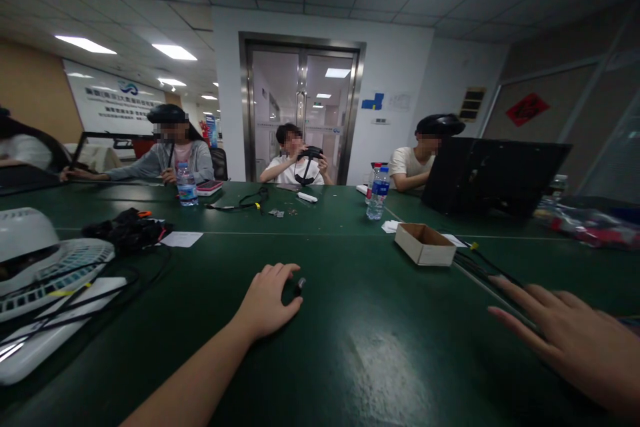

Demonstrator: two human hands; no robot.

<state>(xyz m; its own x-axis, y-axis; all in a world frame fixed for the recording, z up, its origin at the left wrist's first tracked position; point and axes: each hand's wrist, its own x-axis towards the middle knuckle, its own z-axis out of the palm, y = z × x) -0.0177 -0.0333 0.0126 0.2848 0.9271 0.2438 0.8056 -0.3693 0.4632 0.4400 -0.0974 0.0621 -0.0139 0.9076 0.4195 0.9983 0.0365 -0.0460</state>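
Observation:
My left hand [269, 300] rests low over the green table [330, 320], its thumb and fingers apart around a small dark object with a shiny end [300, 285]. That object lies between thumb and forefinger, and whether the fingers touch it is hard to tell. On the right, my right hand [560, 327] is spread out flat near the black cables [480, 265], holding nothing. An open cardboard box [425, 245] stands beyond it, to its left.
Bottles [378, 195] stand behind the box, near a black monitor [495, 177]. At left lie a white fan-like device [75, 257], a white slab [60, 327], a black bundle [127, 230] and paper [182, 239]. Several people sit across the table.

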